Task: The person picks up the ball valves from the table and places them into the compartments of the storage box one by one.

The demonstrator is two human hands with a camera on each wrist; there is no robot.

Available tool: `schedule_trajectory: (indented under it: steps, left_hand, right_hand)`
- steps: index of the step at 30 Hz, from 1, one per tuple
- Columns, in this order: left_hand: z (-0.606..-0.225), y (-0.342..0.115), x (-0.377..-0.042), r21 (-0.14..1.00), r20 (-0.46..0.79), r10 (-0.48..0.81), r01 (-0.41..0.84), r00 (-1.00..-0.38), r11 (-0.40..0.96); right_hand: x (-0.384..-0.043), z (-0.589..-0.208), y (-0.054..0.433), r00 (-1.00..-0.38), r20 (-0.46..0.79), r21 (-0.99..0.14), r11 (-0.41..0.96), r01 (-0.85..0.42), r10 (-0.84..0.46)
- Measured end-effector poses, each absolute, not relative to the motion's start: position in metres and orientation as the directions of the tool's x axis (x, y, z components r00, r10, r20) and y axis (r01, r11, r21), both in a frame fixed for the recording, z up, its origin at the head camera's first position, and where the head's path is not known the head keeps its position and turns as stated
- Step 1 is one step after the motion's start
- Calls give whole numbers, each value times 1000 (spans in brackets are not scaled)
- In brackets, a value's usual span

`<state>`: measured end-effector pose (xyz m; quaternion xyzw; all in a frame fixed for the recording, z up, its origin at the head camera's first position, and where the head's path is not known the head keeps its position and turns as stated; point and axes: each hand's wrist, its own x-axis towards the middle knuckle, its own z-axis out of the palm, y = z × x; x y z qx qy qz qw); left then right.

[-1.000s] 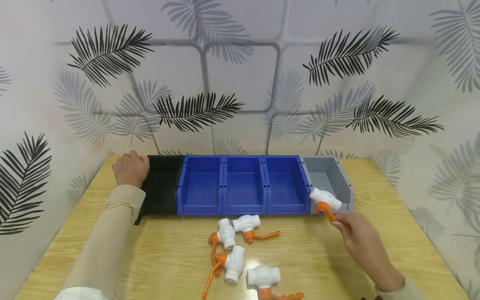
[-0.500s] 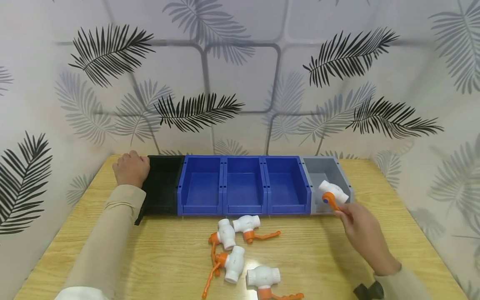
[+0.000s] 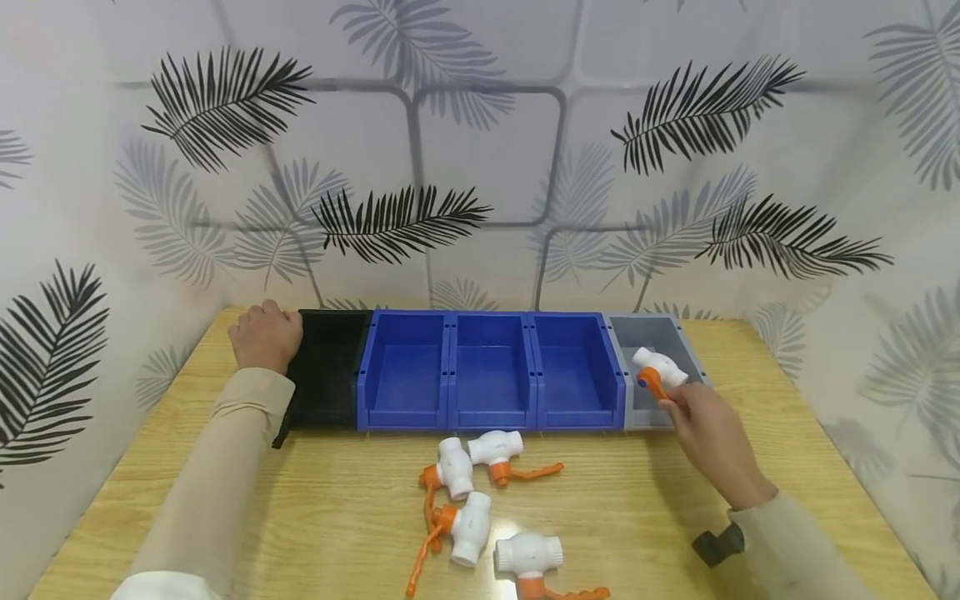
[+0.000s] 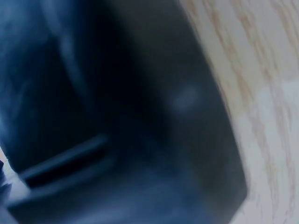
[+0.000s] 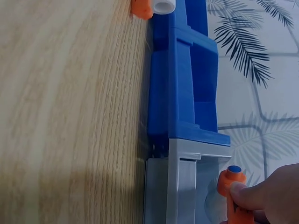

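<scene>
My right hand [image 3: 712, 437] pinches the orange lever of a white plastic ball valve [image 3: 662, 367]. The valve hangs over the grey bin [image 3: 641, 414] at the row's right end; in the right wrist view the thumb presses on its orange handle [image 5: 232, 179], and the white body is partly hidden behind. My left hand [image 3: 266, 335] grips the left rim of the black bin [image 3: 327, 367] at the other end, its fingers curled and partly hidden. The dark wall of that bin [image 4: 196, 116] fills most of the left wrist view, blurred.
Between the end bins stand three blue bins [image 3: 491, 418] side by side, against a leaf-patterned backdrop [image 3: 480, 142]. Several more white ball valves with orange levers, one a lone valve [image 3: 528, 552] nearer the front, lie on the wooden table [image 3: 337, 517].
My right hand has carried the ball valve from the grey bin's front left corner further back, over its inside. The left hand stays at the black bin.
</scene>
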<state>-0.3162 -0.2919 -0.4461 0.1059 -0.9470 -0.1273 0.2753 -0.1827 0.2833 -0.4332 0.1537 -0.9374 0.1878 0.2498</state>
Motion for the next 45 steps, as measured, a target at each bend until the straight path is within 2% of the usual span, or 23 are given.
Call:
schedule_trajectory:
  steps: [16,25,45]
  left_hand:
    - [-446,-296,-320,312,450,-268,-132,-852,941]
    - [-444,-296,-322,309,470,-254,-112,-845,944]
    - [-439,-293,-329,307,452,-266,-131,-851,943]
  right_hand:
    - [-219,-444,277,-900,412,-325,901,-288,-140]
    - [-233,-451,273,-919,371,-306,917,-257,-133]
    - [-252,-454,262,-950,300,-360,911,-200,-90]
